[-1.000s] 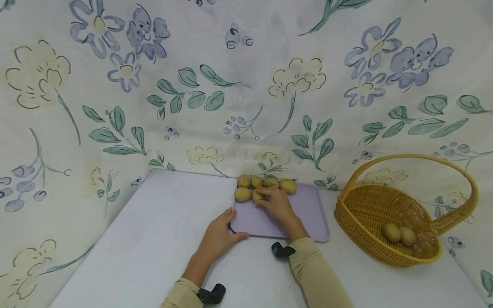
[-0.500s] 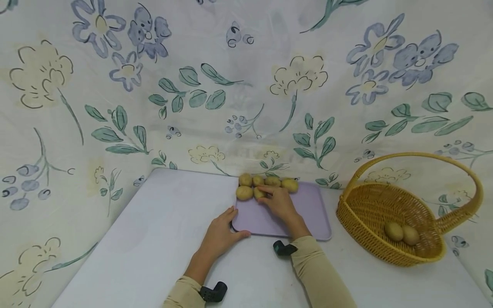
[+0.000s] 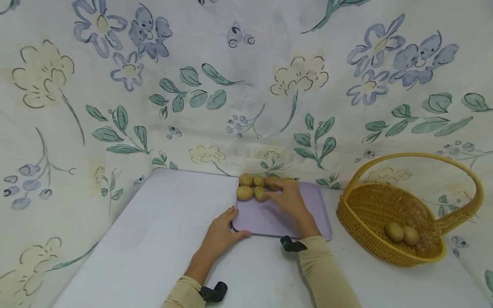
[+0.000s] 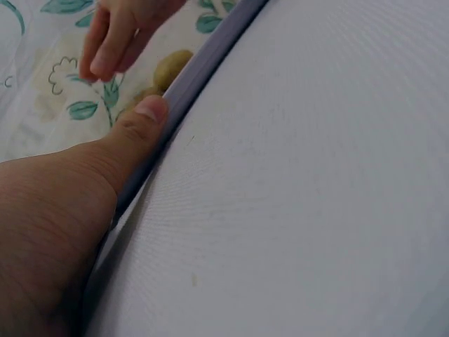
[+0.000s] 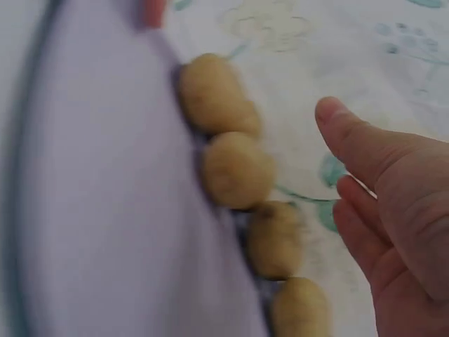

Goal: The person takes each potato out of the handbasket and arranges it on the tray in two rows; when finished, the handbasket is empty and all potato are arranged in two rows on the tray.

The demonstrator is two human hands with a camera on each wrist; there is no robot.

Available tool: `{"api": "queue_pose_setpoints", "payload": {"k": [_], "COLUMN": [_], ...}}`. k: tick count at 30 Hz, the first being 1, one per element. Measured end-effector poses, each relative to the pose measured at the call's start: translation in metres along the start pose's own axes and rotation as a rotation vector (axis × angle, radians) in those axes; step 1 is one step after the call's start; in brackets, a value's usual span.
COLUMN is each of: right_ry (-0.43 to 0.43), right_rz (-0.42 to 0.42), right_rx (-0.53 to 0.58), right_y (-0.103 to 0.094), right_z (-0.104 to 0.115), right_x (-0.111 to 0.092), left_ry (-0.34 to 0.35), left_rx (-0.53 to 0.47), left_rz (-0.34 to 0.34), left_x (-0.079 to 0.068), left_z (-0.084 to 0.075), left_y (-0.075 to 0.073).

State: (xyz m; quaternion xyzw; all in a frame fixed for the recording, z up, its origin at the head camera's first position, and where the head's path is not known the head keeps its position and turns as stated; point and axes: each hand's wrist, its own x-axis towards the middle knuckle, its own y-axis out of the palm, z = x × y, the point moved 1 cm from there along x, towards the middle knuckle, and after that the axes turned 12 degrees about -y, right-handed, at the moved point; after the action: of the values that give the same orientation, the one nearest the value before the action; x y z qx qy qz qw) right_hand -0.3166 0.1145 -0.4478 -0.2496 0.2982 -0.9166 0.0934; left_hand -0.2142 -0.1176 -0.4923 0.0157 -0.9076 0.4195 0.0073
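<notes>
My right hand [image 3: 290, 199], thumb and fingers parted, holds nothing; the potatoes [image 3: 245, 193] should be firm, light, best pinched across their sides. My left hand [image 3: 218, 233], spread, braces the tray [image 3: 254, 220].

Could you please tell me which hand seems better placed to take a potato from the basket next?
Probably the right hand: it looks empty and is nearer the basket, where two potatoes lie. The left hand is farther, touching the tray.
</notes>
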Motion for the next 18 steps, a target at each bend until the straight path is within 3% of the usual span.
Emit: {"api": "queue_pose_setpoints", "payload": {"k": [3, 8, 18], "right_ry": [-0.020, 0.008, -0.013], "right_rz": [-0.027, -0.004, 0.034], "right_rx": [0.081, 0.166, 0.168], "right_y": [-0.021, -0.049, -0.092], "right_z": [0.009, 0.024, 0.037], "right_x": [-0.001, -0.006, -0.024], "left_ry": [0.003, -0.003, 0.003], "left_rx": [0.010, 0.010, 0.001], "left_rz": [-0.008, -0.011, -0.001], "left_x": [0.000, 0.002, 0.001], "left_z": [-0.001, -0.001, 0.000], "left_y": [-0.002, -0.003, 0.003]}}
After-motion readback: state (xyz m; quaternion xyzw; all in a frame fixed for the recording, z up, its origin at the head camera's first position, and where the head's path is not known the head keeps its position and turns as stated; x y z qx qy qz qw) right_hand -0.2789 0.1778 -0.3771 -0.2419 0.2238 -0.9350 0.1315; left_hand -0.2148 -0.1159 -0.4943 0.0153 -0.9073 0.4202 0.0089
